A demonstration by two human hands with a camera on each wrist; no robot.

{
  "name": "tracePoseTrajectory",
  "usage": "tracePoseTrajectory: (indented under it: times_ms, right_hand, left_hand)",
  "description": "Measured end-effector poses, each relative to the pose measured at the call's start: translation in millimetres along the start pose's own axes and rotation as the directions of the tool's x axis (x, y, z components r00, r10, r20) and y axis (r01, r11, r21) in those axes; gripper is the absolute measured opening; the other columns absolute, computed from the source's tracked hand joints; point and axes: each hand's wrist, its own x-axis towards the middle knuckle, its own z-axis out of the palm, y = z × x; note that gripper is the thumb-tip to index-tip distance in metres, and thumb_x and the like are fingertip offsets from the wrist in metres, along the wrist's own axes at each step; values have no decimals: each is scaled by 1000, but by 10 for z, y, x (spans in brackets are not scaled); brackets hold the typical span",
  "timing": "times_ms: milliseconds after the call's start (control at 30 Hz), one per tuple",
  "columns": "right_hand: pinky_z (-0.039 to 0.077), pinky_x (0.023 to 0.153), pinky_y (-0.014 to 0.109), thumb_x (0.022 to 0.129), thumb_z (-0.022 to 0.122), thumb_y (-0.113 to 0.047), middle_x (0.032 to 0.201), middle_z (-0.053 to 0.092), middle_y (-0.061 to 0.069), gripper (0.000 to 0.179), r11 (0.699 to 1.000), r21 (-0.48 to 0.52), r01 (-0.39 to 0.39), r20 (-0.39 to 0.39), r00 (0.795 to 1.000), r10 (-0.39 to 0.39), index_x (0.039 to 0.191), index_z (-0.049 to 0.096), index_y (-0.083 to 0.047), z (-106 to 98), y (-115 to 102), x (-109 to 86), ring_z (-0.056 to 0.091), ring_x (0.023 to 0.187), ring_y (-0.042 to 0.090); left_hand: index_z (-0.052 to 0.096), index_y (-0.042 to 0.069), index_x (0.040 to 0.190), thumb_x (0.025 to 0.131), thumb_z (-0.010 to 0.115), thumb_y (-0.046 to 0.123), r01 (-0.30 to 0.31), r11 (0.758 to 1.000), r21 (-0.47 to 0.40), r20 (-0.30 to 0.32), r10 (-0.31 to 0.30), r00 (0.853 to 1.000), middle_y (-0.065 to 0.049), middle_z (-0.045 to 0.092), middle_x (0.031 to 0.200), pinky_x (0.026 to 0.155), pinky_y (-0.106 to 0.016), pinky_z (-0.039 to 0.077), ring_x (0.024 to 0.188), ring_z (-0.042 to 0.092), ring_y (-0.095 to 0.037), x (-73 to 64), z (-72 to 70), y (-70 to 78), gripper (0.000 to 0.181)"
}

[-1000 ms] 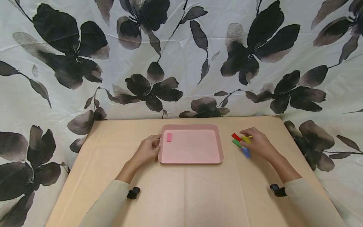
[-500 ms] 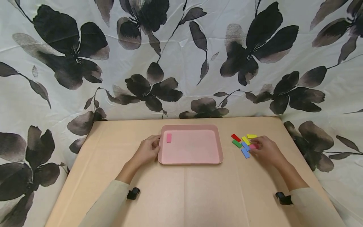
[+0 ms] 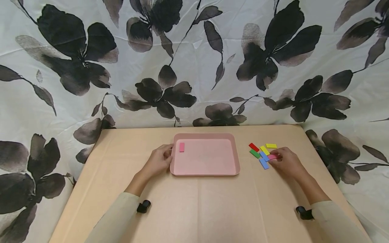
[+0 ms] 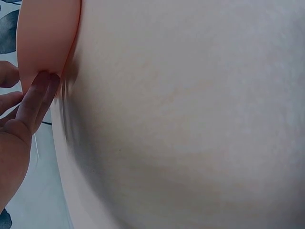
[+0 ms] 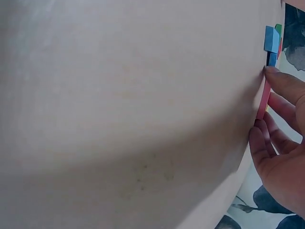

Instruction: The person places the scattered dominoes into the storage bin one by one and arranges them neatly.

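Note:
My left hand holds the left side of a shallow pink tray. In the left wrist view its fingertips press the tray's outer wall. Inside the tray, near its upper left corner, lies a small bright pink block. My right hand pinches another pink block by its ends, thumb at one end and fingers at the other, as the right wrist view shows. Touching or close to that block are two blue blocks, with a yellow block just above them.
Left of the yellow block lie a red block and a green block. A second yellow block lies farther back. The pale wooden table ends at the back against a flower-patterned cloth.
My right hand has come off the yellow blocks and down toward the person, and now grips the pink block, uncovering the yellow and blue ones. The left hand and tray stay put.

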Motion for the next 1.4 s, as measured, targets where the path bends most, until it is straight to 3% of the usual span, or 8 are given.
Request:
tracePoseTrajectory:
  times_ms: [367, 600, 767, 900, 1067, 1400]
  right_hand:
    - [56, 91, 55, 89, 79, -13, 124, 52, 30, 38, 999, -11, -36, 5, 999, 36, 119, 67, 7, 15, -25, 27, 53, 102, 40]
    - [53, 93, 56, 89, 73, -6, 128, 52, 31, 42, 1000, -9, 10, 7, 1000, -10, 127, 63, 8, 4, -27, 40, 52, 106, 41]
    - [52, 95, 59, 90, 78, -18, 132, 49, 34, 56, 1000, -4, -14, -1, 1000, 14, 134, 57, 10, 13, -10, 21, 49, 109, 43]
    - [54, 87, 51, 90, 80, -27, 124, 50, 32, 65, 998, -8, -62, -18, 998, 62, 134, 55, 12, 15, -7, 0, 49, 102, 39]
    - [53, 78, 40, 90, 80, -27, 112, 51, 28, 60, 997, -14, -82, -13, 997, 81, 129, 58, 14, 1, -5, -13, 50, 94, 36]
    - [53, 79, 39, 90, 79, -20, 113, 51, 28, 54, 997, 4, -75, -17, 997, 75, 129, 59, 12, 16, -2, -6, 51, 96, 36]
  left_hand:
    - [56, -5, 144, 91, 67, 0, 1, 1000, -4, 4, -1, 1000, -19, 67, 128, 73, -28, 57, 89, 68, -21, 4, -13, 9, 54]
    - [56, -4, 144, 91, 66, 0, 2, 1000, 11, 4, -2, 1000, -18, 66, 131, 75, -29, 57, 91, 69, -22, 18, -18, 0, 54]
    - [56, -4, 144, 91, 66, 0, 8, 1000, 10, 3, -8, 1000, -19, 65, 133, 76, -30, 58, 92, 69, -23, 18, -22, -7, 55]
    - [55, -4, 145, 91, 66, 0, 10, 1000, -3, 7, -10, 1000, -19, 65, 132, 76, -31, 58, 92, 69, -24, 14, -21, -2, 55]
    - [56, -4, 145, 91, 67, 1, 7, 1000, 3, 9, -7, 1000, -19, 66, 130, 76, -30, 58, 92, 68, -23, 9, -11, 4, 55]
    - [56, -5, 144, 90, 67, -3, 5, 1000, -14, 8, -5, 1000, -21, 65, 131, 74, -29, 59, 91, 70, -24, 6, 1, -2, 55]
